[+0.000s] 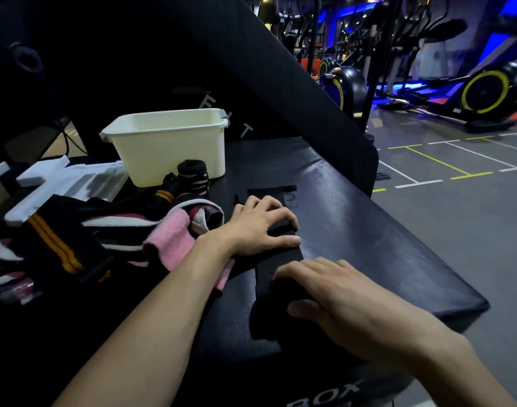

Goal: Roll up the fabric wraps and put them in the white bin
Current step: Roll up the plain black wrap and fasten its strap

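Observation:
A black fabric wrap (276, 259) lies stretched out on the black padded box (369, 230). My left hand (260, 224) presses flat on its far part, fingers spread. My right hand (325, 292) holds the near end, fingers and thumb curled round a small rolled-up part. The white bin (169, 145) stands at the back, left of centre. In front of it stands a rolled black-and-white wrap (192, 174). A heap of loose wraps, pink (169, 242), black with orange stripes (54, 239) and black-and-white, lies at the left.
White foam pieces (54, 180) lie behind the heap at the left. A big black slanted pad (280, 69) rises behind the box. To the right the box ends above a grey gym floor (457, 201) with exercise bikes farther back.

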Demonstrator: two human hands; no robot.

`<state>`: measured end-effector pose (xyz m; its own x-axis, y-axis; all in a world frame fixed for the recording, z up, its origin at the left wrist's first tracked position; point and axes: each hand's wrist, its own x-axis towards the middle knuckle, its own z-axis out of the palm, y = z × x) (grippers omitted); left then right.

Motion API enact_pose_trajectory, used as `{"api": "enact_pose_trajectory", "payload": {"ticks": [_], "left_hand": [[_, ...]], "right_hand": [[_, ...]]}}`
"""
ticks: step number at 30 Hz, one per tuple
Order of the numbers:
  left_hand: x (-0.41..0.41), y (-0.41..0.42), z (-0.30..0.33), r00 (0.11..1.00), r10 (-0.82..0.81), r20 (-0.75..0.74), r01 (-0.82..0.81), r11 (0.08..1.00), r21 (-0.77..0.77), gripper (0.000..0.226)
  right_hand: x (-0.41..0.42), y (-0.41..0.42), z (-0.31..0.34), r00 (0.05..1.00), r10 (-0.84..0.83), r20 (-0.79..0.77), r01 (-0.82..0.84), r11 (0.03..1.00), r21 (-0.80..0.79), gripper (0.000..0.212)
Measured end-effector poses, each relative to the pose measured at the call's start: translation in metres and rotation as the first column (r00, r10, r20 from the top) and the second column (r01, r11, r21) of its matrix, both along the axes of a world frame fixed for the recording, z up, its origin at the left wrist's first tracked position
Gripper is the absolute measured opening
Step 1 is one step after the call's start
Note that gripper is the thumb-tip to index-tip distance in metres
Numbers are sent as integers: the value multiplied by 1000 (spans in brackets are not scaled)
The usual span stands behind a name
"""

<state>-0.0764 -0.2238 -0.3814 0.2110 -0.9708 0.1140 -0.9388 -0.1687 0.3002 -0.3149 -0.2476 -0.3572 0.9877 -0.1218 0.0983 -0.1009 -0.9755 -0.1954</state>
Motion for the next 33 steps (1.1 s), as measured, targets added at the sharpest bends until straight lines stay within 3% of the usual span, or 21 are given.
{"api": "enact_pose_trajectory", "payload": {"ticks": [11,16,24,26,31,33], "left_hand": [[2,0,-3,999,46,3,-45,990,-131,61],[3,-2,-2,996,76,-46,-83,981,-175,56],[13,4,3,988,-8,-152,-12,991,-130,41],[18,8,5,980,-68,-189,50,994,-101,23],[19,9,7,988,-91,-128,74,988,-133,26],[21,8,6,988,-83,-127,65,989,-136,28]], "right_hand": [[18,-3,-8,995,-96,42,97,995,-31,60],[27,-2,-10,980,-144,137,144,990,10,36],[34,-2,-21,914,-204,352,261,957,-124,31],[35,-1,-24,885,-178,429,273,947,-169,24],[35,2,-27,773,-142,618,302,939,-162,6],[35,3,-30,743,-107,661,306,932,-193,8]]}}
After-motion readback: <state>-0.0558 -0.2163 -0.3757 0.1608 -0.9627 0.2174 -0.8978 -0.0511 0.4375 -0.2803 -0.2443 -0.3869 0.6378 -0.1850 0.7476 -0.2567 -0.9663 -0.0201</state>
